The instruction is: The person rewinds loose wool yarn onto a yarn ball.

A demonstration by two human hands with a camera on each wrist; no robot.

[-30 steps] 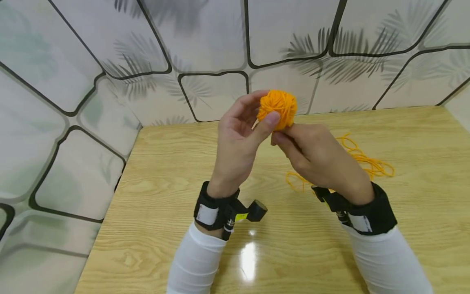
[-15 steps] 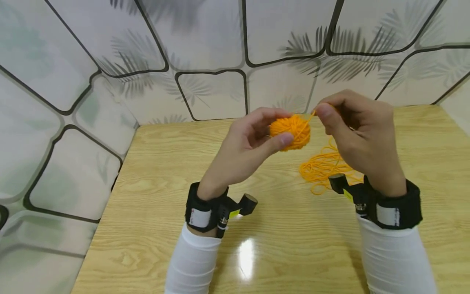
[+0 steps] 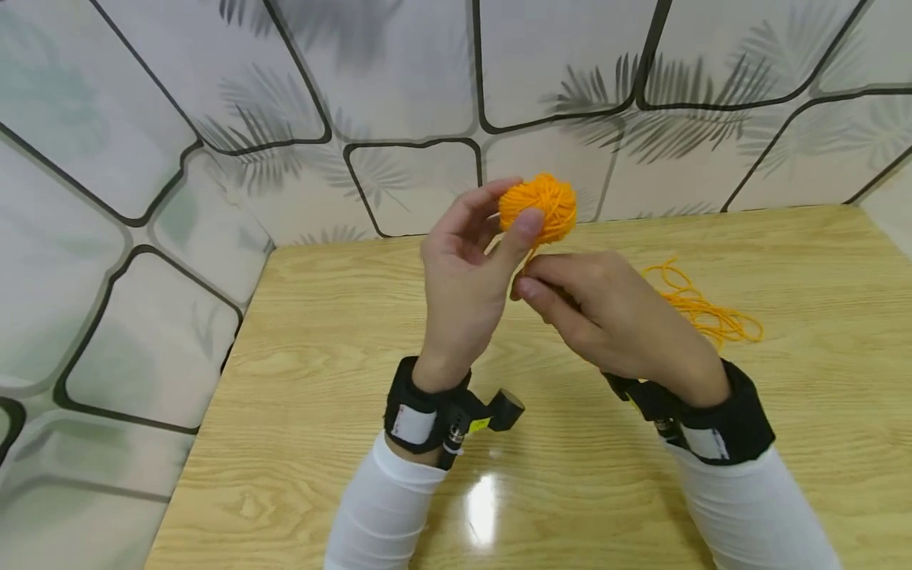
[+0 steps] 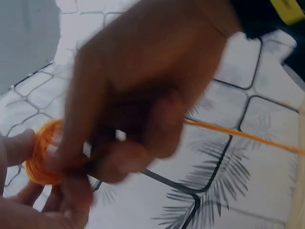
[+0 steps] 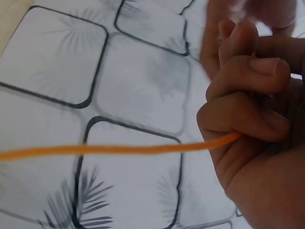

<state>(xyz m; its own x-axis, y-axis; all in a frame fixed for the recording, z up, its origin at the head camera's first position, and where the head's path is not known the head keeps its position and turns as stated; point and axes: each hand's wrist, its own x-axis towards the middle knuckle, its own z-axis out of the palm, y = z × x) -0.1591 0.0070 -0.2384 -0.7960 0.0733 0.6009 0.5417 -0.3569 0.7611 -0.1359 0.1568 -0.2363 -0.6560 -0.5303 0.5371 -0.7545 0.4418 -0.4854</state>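
Observation:
An orange ball of yarn [image 3: 552, 206] is held up between the thumb and fingers of my left hand [image 3: 470, 269], in front of the patterned wall. Just below the ball, my right hand [image 3: 598, 309] pinches the yarn strand, and a short length runs from its fingertips up to the ball. In the right wrist view the orange strand [image 5: 133, 149] trails out from under the curled fingers. The left wrist view has the right hand crossing in front and covering part of the ball [image 4: 40, 157]. Behind the right hand, a loose heap of yarn [image 3: 712, 313] lies on the table.
The wooden table [image 3: 299, 396] meets a wall [image 3: 413, 79] with a stone and leaf pattern at the back and left. Black straps with small cameras circle both wrists, the left camera [image 3: 506, 409] jutting inward.
My right hand swung out to the right with the strand stretched, then came back left and below the ball. My left hand tipped the ball right, then turned it back up.

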